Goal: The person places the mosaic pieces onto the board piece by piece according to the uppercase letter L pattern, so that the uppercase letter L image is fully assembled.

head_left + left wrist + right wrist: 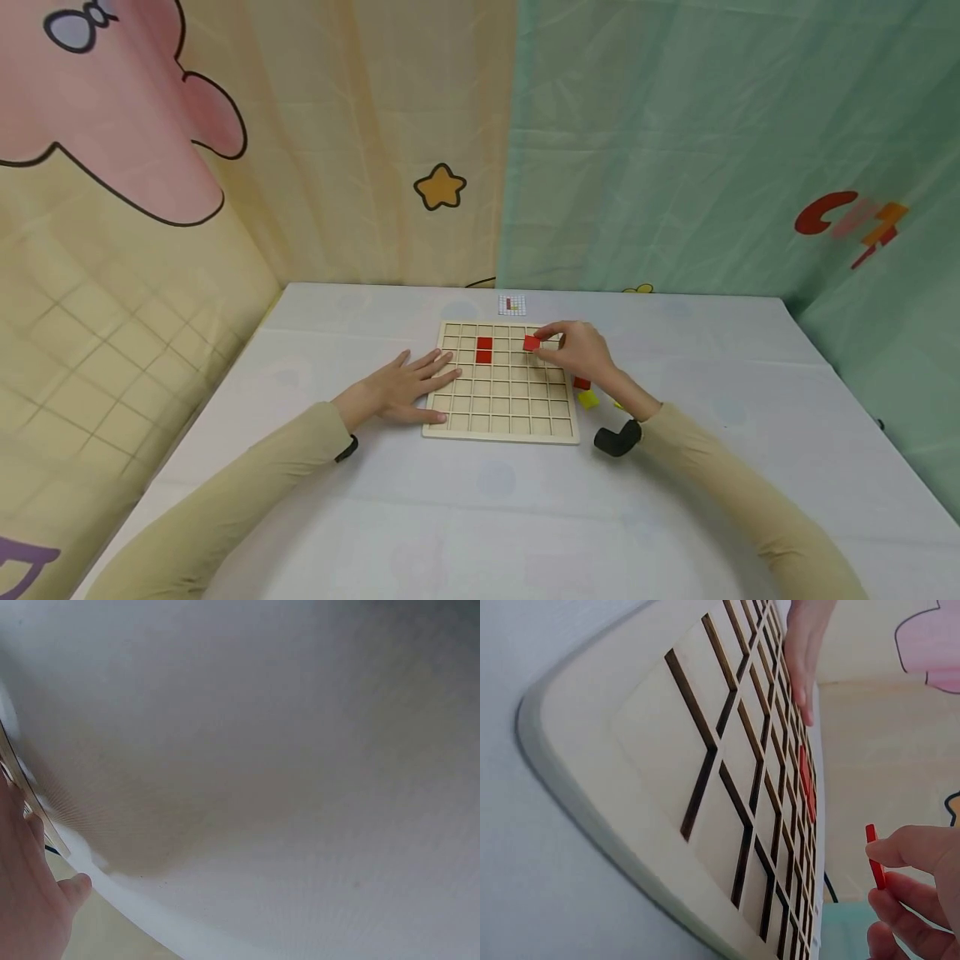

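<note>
A wooden grid board (500,423) lies on the table, with two red tiles (484,350) one behind the other in its upper left part. Over the board's upper right part, my right hand (581,350) pinches another red tile (531,342). In the right wrist view that red tile (875,856) is seen edge-on between thumb and fingers, above the board's surface. My left hand (401,390) rests with spread fingers on the board's left side. The left wrist view shows only part of the left hand (34,892) beside the board edge.
To the right of the board lie a red tile (582,383) and a yellow tile (588,400); another yellow piece (618,406) is partly hidden by the right wrist. A small card with a printed grid (512,305) lies behind the board. Curtains hang behind the table (480,517).
</note>
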The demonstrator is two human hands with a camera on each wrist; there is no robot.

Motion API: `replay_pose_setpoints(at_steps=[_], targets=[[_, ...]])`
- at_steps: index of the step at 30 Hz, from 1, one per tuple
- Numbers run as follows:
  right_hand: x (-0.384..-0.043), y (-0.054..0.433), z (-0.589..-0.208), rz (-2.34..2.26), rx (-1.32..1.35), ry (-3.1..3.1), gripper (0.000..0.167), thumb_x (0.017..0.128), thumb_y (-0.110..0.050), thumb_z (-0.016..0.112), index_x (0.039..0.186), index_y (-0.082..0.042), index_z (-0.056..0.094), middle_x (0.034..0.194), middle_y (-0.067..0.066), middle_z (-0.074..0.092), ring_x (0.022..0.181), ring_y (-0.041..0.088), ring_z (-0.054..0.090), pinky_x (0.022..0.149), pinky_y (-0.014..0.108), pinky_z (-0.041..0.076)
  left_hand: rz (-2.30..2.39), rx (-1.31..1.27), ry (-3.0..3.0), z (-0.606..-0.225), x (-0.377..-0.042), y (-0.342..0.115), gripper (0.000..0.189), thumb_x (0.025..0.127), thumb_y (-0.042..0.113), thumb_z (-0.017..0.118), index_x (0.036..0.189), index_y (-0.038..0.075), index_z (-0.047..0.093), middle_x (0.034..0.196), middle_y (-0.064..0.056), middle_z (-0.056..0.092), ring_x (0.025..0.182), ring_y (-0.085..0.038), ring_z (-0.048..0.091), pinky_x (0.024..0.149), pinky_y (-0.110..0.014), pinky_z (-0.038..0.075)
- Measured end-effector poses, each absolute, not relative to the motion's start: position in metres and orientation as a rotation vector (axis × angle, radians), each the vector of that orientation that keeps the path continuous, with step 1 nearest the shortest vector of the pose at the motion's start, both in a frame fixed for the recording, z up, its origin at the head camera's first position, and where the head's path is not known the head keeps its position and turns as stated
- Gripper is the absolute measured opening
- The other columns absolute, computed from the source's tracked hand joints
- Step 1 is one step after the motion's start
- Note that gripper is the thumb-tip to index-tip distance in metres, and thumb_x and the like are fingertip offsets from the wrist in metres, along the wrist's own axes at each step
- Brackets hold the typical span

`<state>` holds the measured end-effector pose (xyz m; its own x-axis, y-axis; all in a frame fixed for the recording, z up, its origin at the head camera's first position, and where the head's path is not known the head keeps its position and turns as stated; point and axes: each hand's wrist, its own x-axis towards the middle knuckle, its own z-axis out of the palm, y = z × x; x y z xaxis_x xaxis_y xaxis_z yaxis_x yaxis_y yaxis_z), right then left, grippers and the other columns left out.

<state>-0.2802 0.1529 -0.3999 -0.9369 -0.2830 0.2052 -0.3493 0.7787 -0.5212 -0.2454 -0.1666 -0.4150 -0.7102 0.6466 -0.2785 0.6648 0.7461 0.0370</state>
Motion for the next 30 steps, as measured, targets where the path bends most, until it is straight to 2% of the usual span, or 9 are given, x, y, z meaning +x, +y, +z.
replay_pose_setpoints(at_steps=[9, 18, 24, 30], targets=[[-0.281, 0.132, -0.402, 0.913, 0.580, -2.845, 0.027, 0.080, -0.027, 0.074, 0.103, -0.012, 0.075, 0.097, 0.006, 0.074, 0.055, 0.012, 0.045, 0.045, 0.023, 0.030, -0.078, 1.043, 2.671, -0.414, -0.246, -0.168, 0.080, 0.092, 0.065, 0.042, 0.156, 0.023, 0.015, 0.164, -0.007, 0.005, 0.151, -0.029, 0.004, 0.115, -0.065, 0.009], [-0.282, 0.109, -0.404, 0.918, 0.629, -2.866, 0.029, 0.079, -0.030, 0.076, 0.102, -0.013, 0.076, 0.097, 0.005, 0.074, 0.062, 0.012, 0.052, 0.050, 0.023, 0.037, -0.082, 1.030, 2.667, -0.415, -0.247, -0.168, 0.081, 0.092, 0.067, 0.041, 0.156, 0.025, 0.014, 0.164, -0.005, 0.003, 0.151, -0.028, 0.003, 0.115, -0.064, 0.008], [-0.281, 0.099, -0.407, 0.924, 0.628, -2.917, 0.027, 0.078, -0.030, 0.077, 0.100, -0.014, 0.077, 0.093, 0.001, 0.075, 0.061, 0.012, 0.050, 0.051, 0.023, 0.036, -0.099, 1.027, 2.662, -0.416, -0.248, -0.167, 0.081, 0.092, 0.068, 0.039, 0.156, 0.027, 0.012, 0.164, -0.004, 0.001, 0.151, -0.027, 0.001, 0.116, -0.063, 0.007], [-0.279, 0.093, -0.413, 0.949, 0.651, -2.933, 0.027, 0.077, -0.029, 0.080, 0.099, -0.013, 0.077, 0.093, 0.002, 0.075, 0.062, 0.009, 0.055, 0.053, 0.022, 0.040, -0.103, 1.018, 2.654, -0.417, -0.247, -0.166, 0.081, 0.092, 0.068, 0.039, 0.156, 0.026, 0.012, 0.164, -0.003, 0.001, 0.151, -0.026, 0.001, 0.116, -0.063, 0.007]])
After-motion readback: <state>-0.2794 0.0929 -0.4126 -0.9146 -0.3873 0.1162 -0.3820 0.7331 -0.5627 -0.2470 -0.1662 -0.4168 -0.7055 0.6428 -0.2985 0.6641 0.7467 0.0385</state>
